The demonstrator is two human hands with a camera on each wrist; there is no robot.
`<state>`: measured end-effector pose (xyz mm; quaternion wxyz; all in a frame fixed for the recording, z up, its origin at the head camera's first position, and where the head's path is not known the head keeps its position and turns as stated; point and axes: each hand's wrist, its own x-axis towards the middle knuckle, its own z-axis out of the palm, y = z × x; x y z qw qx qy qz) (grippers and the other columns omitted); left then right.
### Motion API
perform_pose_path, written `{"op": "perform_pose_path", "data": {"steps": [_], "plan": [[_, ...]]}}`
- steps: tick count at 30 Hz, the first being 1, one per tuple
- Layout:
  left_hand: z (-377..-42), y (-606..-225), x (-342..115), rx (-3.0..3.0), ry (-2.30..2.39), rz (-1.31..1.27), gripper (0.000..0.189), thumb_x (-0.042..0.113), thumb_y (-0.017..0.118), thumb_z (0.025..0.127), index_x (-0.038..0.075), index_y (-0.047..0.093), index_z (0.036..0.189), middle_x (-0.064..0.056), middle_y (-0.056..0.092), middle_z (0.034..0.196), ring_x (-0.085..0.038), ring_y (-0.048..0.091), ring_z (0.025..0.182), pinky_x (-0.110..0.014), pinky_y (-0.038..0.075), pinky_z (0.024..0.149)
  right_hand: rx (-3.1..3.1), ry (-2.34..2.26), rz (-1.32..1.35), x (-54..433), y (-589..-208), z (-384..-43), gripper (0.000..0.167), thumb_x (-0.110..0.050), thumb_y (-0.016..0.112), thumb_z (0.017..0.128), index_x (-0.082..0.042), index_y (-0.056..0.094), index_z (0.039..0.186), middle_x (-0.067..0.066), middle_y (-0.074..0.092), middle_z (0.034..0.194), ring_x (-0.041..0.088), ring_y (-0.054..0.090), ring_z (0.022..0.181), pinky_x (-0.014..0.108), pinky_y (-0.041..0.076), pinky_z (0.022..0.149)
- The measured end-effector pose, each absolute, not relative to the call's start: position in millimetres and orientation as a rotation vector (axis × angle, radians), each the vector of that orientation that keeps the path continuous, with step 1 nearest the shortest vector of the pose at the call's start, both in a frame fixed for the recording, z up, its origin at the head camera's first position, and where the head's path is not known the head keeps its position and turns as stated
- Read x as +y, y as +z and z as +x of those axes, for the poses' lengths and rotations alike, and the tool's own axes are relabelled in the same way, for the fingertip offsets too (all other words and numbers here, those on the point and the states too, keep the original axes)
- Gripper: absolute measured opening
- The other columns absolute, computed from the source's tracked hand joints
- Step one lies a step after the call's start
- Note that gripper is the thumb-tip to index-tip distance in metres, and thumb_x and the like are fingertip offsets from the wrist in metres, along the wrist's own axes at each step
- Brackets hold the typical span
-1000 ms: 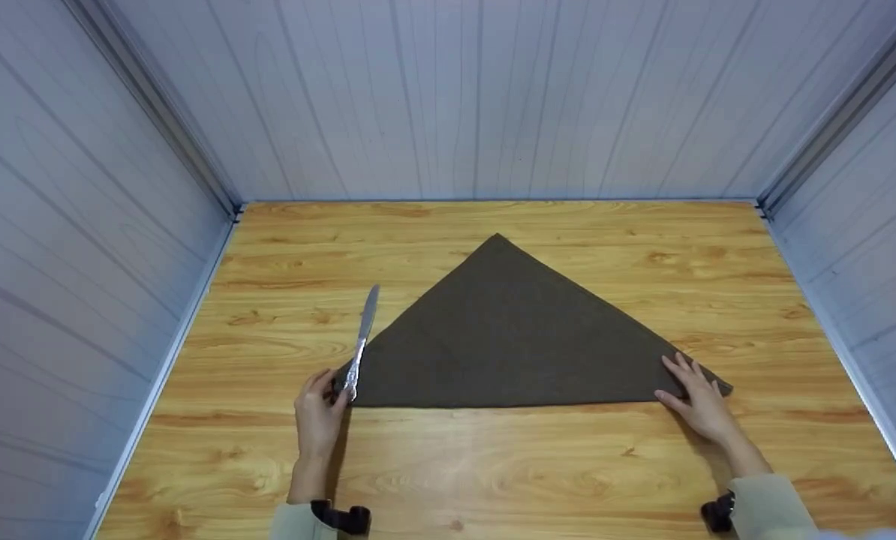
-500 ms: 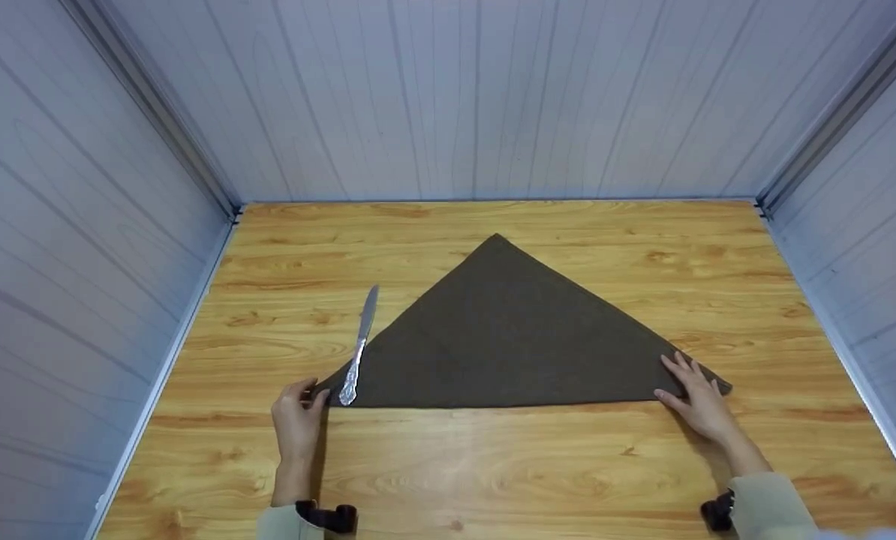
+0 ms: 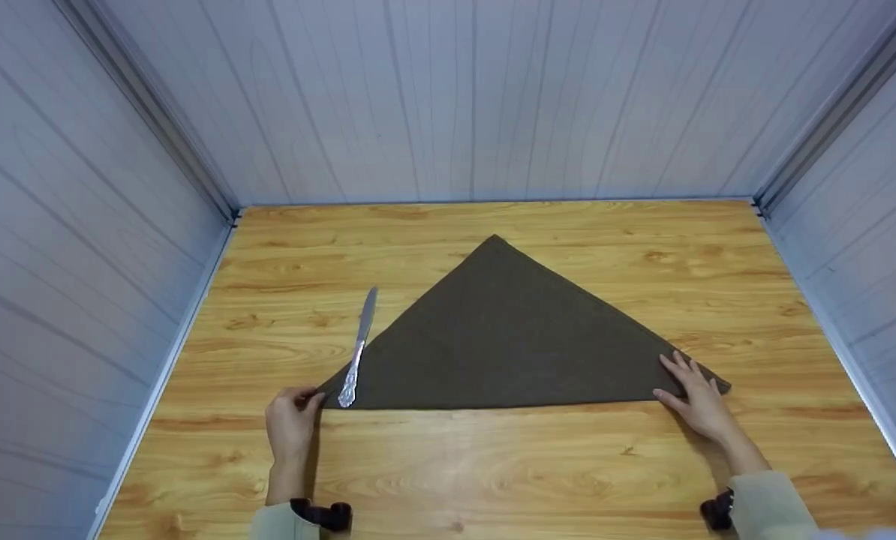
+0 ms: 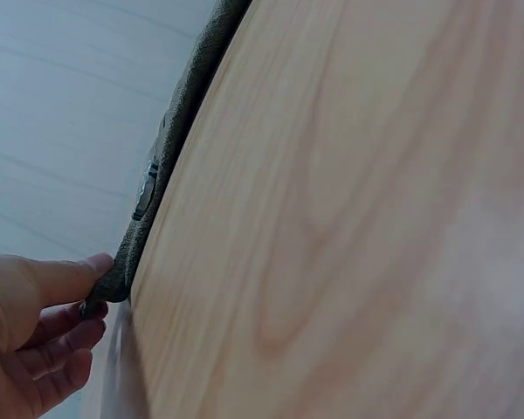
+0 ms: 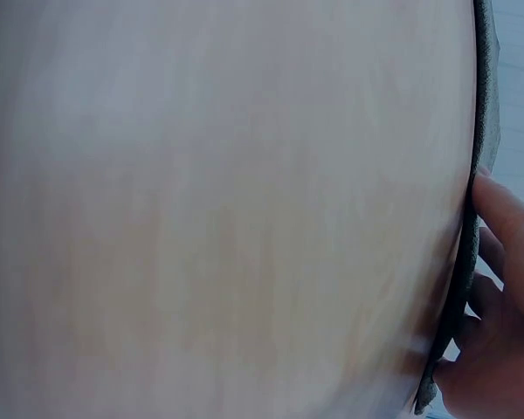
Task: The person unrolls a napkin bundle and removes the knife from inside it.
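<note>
A dark brown cloth (image 3: pixel 508 337), folded into a triangle, lies on the table with its peak toward the back wall. Across its left part rests a silver table knife (image 3: pixel 356 360), its ornate handle on the cloth and its blade reaching past the slanted edge. My left hand (image 3: pixel 289 424) pinches the cloth's left corner between thumb and fingers; the left wrist view shows that corner (image 4: pixel 113 284) in the grip. On the right, my right hand (image 3: pixel 699 401) rests on the cloth near its right corner with fingers spread.
The wood-patterned table (image 3: pixel 493 472) is bounded by a pale back wall (image 3: pixel 433 105), a left wall (image 3: pixel 80 262) and a right wall (image 3: pixel 868 247). Both wrists carry black camera mounts.
My left hand has moved left from beside the knife's handle to the cloth's left corner, uncovering the handle. The handle end has shifted slightly left. My right hand has stayed in place.
</note>
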<state>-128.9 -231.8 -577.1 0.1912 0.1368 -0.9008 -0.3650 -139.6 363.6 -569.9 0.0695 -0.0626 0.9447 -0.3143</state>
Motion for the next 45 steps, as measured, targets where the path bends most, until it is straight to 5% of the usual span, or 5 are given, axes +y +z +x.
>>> {"op": "perform_pose_path", "data": {"steps": [18,31,45], "plan": [[-132.7,-558.9,-217.2,-2.451,-1.059,0.357,0.026,0.001,0.074,0.068,-0.008,0.065,0.091,-0.021,0.061,0.085,-0.031,0.059,0.073,-0.041,0.048,0.064,2.847,-0.949,-0.191,362.7,-569.1,-140.1,0.066,-0.032,0.056,0.087,0.001,0.029,0.137,0.03,0.013,0.14,0.049,0.002,0.126,0.068,-0.001,0.09],[-141.6,-563.1,-207.6,-2.421,-1.343,0.384,0.035,-0.001,0.074,0.067,-0.009,0.06,0.098,-0.019,0.06,0.084,-0.025,0.059,0.069,-0.014,0.044,0.055,2.846,-0.926,-0.195,363.7,-569.1,-140.4,0.066,-0.033,0.055,0.087,0.0,0.028,0.137,0.03,0.012,0.14,0.048,0.002,0.126,0.068,-0.001,0.091],[-160.9,-568.4,-212.1,-2.568,-1.389,0.416,0.029,0.008,0.076,0.068,-0.008,0.06,0.086,-0.012,0.061,0.073,-0.018,0.055,0.061,-0.02,0.042,0.052,2.826,-0.954,-0.187,364.6,-571.0,-140.0,0.067,-0.033,0.055,0.087,-0.001,0.027,0.138,0.029,0.011,0.141,0.047,0.0,0.127,0.067,-0.002,0.092]]}}
